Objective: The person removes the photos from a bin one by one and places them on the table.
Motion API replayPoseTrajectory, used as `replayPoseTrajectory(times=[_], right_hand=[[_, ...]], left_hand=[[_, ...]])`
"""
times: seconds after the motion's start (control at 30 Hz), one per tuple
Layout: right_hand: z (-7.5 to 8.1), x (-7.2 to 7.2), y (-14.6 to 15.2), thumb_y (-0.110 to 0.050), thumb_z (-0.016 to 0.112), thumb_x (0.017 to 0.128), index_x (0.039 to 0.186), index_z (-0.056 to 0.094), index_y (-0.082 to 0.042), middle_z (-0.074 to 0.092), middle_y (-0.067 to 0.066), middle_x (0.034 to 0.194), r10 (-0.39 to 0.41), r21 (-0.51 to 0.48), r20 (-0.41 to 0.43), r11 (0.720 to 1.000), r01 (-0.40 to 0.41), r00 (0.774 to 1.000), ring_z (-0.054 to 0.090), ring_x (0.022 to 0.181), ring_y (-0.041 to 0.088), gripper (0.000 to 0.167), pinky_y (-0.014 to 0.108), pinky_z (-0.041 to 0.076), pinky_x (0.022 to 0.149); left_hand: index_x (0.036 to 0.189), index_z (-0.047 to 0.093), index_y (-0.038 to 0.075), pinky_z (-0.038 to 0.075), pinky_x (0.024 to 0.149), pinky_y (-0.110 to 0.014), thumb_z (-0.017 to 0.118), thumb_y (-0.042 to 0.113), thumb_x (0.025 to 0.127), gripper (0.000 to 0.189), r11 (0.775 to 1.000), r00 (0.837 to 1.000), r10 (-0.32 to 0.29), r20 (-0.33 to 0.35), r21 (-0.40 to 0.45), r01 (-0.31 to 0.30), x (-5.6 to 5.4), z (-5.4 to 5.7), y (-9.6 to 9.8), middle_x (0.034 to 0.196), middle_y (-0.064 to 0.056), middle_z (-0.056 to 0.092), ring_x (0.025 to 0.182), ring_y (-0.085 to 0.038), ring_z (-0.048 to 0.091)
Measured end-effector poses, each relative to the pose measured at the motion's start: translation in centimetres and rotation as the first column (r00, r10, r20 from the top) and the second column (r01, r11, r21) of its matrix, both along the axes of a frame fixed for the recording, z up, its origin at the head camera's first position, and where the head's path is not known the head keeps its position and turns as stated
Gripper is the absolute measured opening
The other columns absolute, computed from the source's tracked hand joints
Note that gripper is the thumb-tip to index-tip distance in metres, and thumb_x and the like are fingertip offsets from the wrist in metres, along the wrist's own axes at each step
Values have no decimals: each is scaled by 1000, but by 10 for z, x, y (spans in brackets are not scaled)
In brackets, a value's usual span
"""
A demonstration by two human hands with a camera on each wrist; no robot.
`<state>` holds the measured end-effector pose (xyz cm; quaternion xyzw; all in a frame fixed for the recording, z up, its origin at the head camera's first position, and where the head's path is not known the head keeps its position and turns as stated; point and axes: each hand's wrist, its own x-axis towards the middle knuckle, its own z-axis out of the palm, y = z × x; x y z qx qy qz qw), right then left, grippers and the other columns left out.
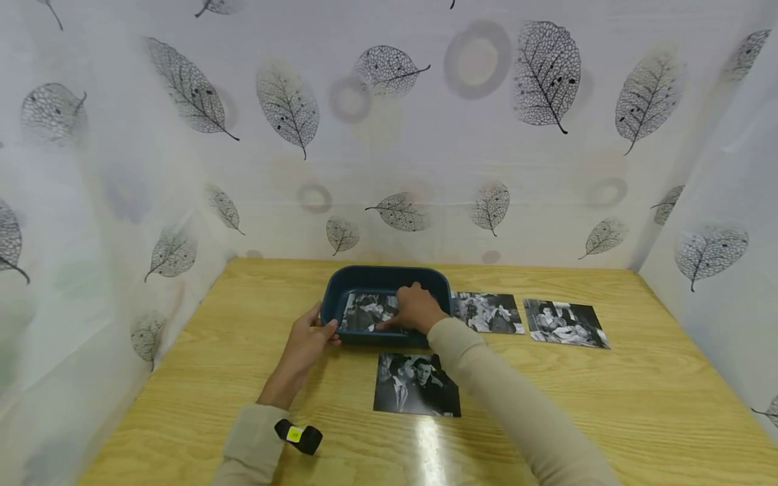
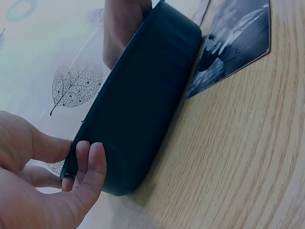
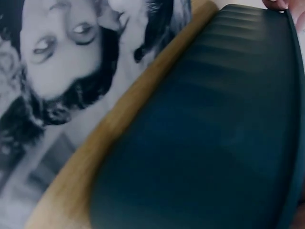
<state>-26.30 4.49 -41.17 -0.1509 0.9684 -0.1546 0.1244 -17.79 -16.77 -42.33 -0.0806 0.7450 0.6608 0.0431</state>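
Note:
A dark blue-green plastic tray [image 1: 389,268] stands at the back of the table, with a black-and-white photo [image 1: 365,310] lying inside it. At the tray's left end my left hand [image 1: 308,341] pinches the rim; the left wrist view shows thumb and fingers [image 2: 93,164] on either side of it. My right hand [image 1: 418,307] reaches into the tray from the right, thumb and bent fingers at the photo's right side, seeming to hold it there. Its fingertips are partly hidden, and the right wrist view shows mainly the tray's outer wall [image 3: 200,129].
Another black-and-white photo [image 1: 413,391] lies in front of the tray, partly under the right sleeve [image 1: 486,371]. Right of the tray lie two more, a nearer photo [image 1: 492,314] and a farther photo [image 1: 565,324]. A leaf-patterned sheet [image 1: 389,148] walls the wooden table [image 1: 656,391].

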Motion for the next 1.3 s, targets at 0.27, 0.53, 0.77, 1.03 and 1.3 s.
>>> replayPoseTrajectory(times=[0.27,0.53,0.77,1.03,1.3], right_hand=[[-8,-1,4,-48,88,75,105,68,1,51,29,119,-21,-29,-31,999,20,999,61,84,33,61,42,59,69],[-9,-4,5,-49,92,69,118,63,6,43,33,132,-85,-60,-32,995,83,996,60,83,34,80,42,59,69],[-10,-8,7,-43,92,71,119,55,9,48,28,118,-137,-51,-97,990,132,986,59,79,33,80,44,59,69],[-11,-10,12,-26,90,78,100,56,1,59,15,88,-151,-159,-165,979,125,975,62,71,29,48,41,58,59],[-11,-13,20,-14,86,83,91,56,-4,60,10,79,-149,-254,-188,962,98,971,64,68,28,33,42,61,63]], left_hand=[[161,15,0,62,84,-35,50,0,105,67,1000,1000,-3,2,15,3,-1,0,0,108,-11,33,88,-17,59],[161,15,0,61,82,-31,51,0,104,67,1000,1000,-2,4,12,2,-1,-1,1,110,-11,32,89,-17,59],[161,16,2,61,85,-32,51,1,105,67,1000,1000,4,10,-13,-4,-2,-3,1,113,-13,36,90,-17,60],[161,15,1,61,86,-33,49,0,105,66,1000,1000,2,12,-1,-2,-1,-3,-1,114,-13,36,91,-17,59],[161,15,1,61,84,-31,49,1,105,66,1000,1000,-4,5,-18,4,-1,-2,-1,114,-14,36,91,-16,60]])
